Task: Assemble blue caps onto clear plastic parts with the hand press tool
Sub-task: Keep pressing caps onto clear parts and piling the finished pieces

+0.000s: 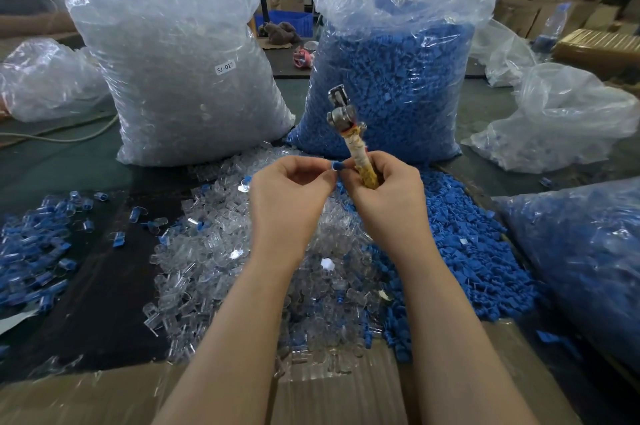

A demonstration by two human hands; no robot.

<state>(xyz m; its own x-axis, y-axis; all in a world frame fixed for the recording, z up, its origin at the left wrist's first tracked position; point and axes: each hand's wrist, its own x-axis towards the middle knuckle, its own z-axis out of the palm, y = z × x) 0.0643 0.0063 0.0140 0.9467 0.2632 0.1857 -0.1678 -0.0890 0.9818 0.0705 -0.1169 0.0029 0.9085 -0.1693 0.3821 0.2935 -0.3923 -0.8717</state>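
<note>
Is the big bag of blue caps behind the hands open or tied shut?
Open. The bag of blue caps stands upright with its plastic mouth loose and spread at the top; no knot or tie shows.

two hands (291,189), one press tool (349,133)

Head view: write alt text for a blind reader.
Left hand pinches a blue cap against the right hand, which grips an upright hand press tool, above loose clear parts and blue caps.
</note>
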